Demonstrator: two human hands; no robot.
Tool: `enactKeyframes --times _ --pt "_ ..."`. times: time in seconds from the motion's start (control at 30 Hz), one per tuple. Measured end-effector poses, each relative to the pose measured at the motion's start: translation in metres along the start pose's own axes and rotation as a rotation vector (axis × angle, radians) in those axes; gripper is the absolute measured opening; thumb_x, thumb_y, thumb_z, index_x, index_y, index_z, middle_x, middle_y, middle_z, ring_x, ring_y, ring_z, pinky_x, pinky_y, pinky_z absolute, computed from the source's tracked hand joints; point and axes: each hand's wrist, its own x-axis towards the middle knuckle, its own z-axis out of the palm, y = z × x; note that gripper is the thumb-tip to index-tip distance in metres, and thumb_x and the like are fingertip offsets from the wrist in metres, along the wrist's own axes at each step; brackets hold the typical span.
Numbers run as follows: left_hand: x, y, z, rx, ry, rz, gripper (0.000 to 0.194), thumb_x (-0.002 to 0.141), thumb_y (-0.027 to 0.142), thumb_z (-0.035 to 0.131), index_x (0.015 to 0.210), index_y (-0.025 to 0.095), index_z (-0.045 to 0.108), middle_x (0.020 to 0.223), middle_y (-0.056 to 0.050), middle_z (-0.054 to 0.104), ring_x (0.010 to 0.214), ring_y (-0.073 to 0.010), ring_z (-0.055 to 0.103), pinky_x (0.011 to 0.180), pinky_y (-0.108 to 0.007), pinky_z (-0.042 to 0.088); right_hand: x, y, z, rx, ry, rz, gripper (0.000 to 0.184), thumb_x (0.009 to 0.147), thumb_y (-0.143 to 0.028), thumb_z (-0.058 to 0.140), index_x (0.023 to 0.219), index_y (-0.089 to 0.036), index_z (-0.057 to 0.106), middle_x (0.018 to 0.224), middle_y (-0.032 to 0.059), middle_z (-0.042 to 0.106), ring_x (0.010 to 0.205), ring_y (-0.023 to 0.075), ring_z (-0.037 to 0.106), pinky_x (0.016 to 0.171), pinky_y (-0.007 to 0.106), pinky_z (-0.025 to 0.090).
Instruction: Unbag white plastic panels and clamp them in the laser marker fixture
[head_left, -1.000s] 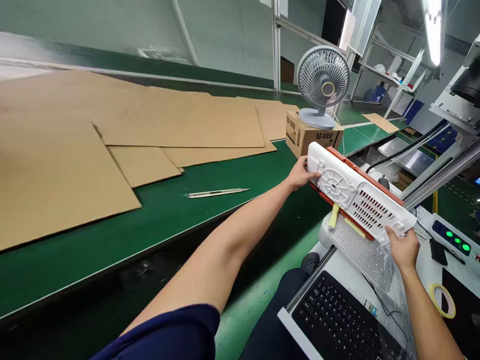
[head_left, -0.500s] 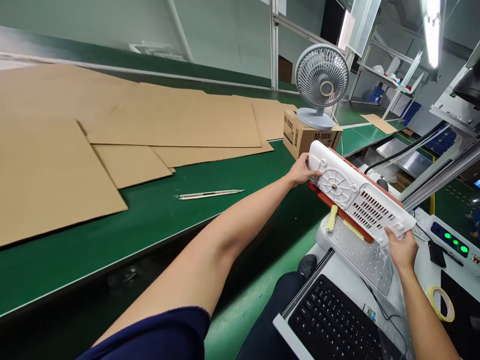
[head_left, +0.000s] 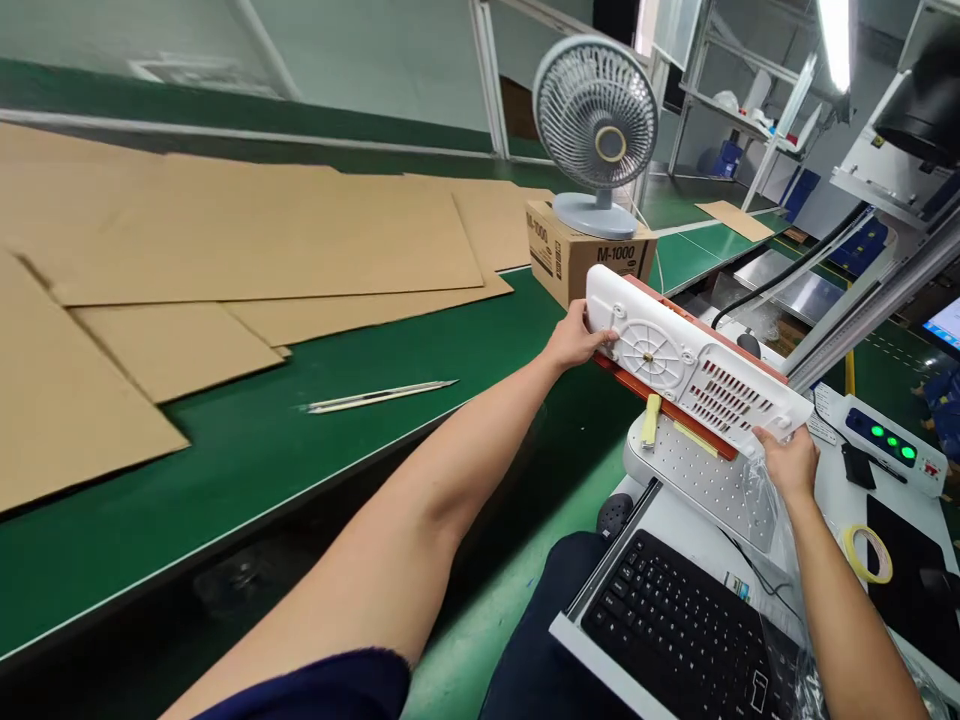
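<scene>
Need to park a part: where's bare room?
Two bare patches on the green bench: between cardboard sheets, tweezers and left hand; and left of the tweezers, between cardboard and the bench's front edge. Crowded: the back left, under cardboard, and the white desk, with keyboard and tape.

Fan (head_left: pixel 596 112) on box (head_left: pixel 577 262), behind panel (head_left: pixel 698 357).

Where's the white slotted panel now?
The white slotted panel is right of centre in the head view, held by the left hand and right hand, pictured just above the perforated plate.
</scene>
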Motion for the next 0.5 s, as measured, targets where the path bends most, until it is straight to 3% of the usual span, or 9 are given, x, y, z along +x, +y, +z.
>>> enactKeyframes --times 0.2,0.37,0.5 --pt "-0.004 -0.005 0.008 0.023 -0.004 -0.011 0.092 0.072 0.065 0.085 0.146 0.02 0.052 0.134 -0.014 0.07 0.117 -0.0359 0.068 0.102 -0.046 0.055 -0.001 -0.001 -0.002 0.012 -0.033 0.036 0.048 0.081 -0.045 0.085 0.12 -0.02 0.073 0.116 0.0136 0.081 0.109 0.0401 0.075 0.094 0.045 0.057" --pt "-0.007 0.006 0.011 0.037 -0.021 -0.036 0.091 0.077 0.06 0.083 0.15 0.02 0.047 0.141 -0.016 0.067 0.122 -0.0383 0.068 0.107 -0.049 0.054 -0.004 -0.004 -0.006 -0.043 -0.067 0.084 0.044 0.089 -0.04 0.086 0.125 -0.022 0.071 0.123 0.0112 0.08 0.116 0.0376 0.074 0.097 0.042 0.057" --pt "-0.026 0.023 0.009 0.098 -0.018 -0.089 0.092 0.079 0.05 0.086 0.152 0.013 0.043 0.156 -0.024 0.056 0.143 -0.0438 0.056 0.122 -0.057 0.045 -0.007 -0.014 -0.017 -0.062 -0.089 0.107 0.044 0.087 -0.035 0.089 0.124 -0.02 0.069 0.123 0.0138 0.079 0.115 0.0358 0.074 0.1 0.041 0.057"
